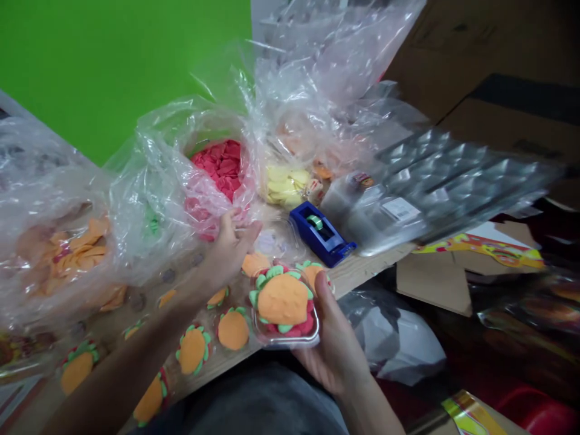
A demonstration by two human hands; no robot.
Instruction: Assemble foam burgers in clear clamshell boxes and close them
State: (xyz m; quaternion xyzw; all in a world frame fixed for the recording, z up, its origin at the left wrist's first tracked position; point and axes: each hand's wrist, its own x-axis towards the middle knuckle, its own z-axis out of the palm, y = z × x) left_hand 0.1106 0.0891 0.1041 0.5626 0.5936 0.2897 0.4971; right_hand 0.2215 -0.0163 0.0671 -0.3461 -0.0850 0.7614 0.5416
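Observation:
My right hand is wrapped round a small clear plastic container. Inside it, rising above the rim, is a toy burger with an orange bun, green frilly edges and pink layers. My left hand reaches over the table, fingers apart and seemingly holding nothing. It is nearest to an open plastic bag of pink pieces. More toy burgers lie on the table below my left forearm. Just right of my left hand sits a clear plastic piece with pale contents that I cannot make out.
A blue tape dispenser stands near the table's front edge. Bags of orange pieces and yellow pieces line the back. Stacked clear trays lie at right, beside cardboard boxes and a green panel behind.

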